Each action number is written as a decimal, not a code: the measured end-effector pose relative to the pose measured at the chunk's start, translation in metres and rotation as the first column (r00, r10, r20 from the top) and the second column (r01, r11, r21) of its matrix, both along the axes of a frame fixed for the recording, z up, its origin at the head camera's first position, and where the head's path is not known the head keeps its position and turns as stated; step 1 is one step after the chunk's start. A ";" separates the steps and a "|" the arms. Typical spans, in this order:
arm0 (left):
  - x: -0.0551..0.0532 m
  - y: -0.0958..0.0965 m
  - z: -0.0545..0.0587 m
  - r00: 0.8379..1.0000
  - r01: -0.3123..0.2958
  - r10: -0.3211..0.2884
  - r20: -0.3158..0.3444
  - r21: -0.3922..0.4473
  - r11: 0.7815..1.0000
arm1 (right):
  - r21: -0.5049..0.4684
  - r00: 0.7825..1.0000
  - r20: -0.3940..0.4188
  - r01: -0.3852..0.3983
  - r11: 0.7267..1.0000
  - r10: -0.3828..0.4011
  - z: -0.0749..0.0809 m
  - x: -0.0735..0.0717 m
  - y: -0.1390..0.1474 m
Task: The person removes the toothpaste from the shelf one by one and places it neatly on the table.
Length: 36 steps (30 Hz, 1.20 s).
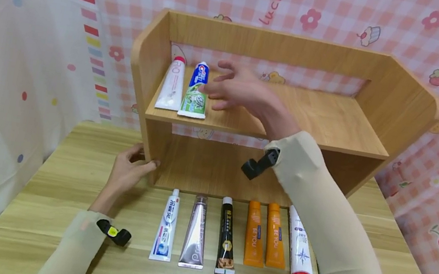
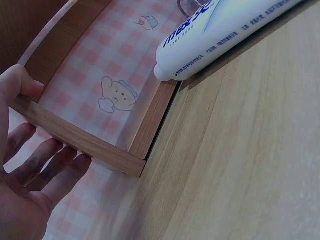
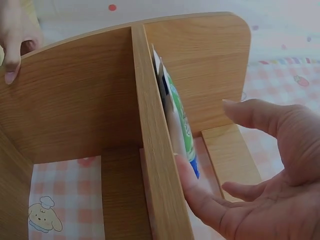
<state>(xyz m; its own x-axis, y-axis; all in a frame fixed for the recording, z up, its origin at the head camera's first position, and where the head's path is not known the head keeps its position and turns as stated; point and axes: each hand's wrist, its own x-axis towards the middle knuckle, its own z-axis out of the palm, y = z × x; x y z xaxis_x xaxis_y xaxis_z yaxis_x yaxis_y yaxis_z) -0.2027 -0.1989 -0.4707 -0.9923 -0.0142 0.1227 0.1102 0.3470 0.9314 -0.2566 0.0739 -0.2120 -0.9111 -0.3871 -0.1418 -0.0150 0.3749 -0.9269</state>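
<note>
On the upper board of a wooden desk shelf, a white toothpaste tube with a red cap lies beside a blue-and-green Crest toothpaste tube. My right hand is just right of the Crest tube, its fingers spread and apart. In the right wrist view, one fingertip is close to that tube's blue end; whether they touch I cannot tell. My left hand grips the shelf's left side panel near the bottom, with the thumb on one face and the fingers on the other.
Along the table before the shelf lie several tubes: a white-and-blue one, a silver one, a black one, two orange ones and a red-and-white Colgate tube. Another, beside the Colgate, is mostly hidden by my right sleeve.
</note>
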 end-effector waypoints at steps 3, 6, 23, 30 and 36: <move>0.000 -0.001 0.001 1.000 0.003 -0.003 -0.007 -0.004 1.000 | 0.040 1.000 0.010 0.018 0.999 -0.019 0.001 -0.003 -0.007; 0.000 0.000 0.001 1.000 0.006 -0.006 -0.011 -0.003 1.000 | 0.107 0.999 0.000 0.044 0.993 -0.044 0.001 -0.005 -0.014; 0.001 -0.002 0.002 1.000 -0.005 0.006 -0.013 0.044 0.999 | 0.391 0.972 -0.095 0.234 0.890 -0.214 0.001 -0.005 -0.046; 0.002 -0.001 0.001 1.000 -0.011 0.011 -0.012 0.034 0.999 | 0.379 0.992 -0.054 0.123 0.917 -0.111 0.003 -0.009 -0.038; -0.001 -0.002 0.000 1.000 -0.011 0.012 -0.016 0.042 0.999 | 0.295 0.999 0.024 0.023 0.955 -0.032 0.003 -0.013 -0.028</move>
<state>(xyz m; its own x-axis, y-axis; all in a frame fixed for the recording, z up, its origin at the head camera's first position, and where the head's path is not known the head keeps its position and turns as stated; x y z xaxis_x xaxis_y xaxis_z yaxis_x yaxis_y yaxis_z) -0.2034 -0.2007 -0.4708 -0.9899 -0.0310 0.1380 0.1218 0.3092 0.9431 -0.2697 0.0459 -0.2089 -0.9146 -0.2992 -0.2719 0.0239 0.6313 -0.7751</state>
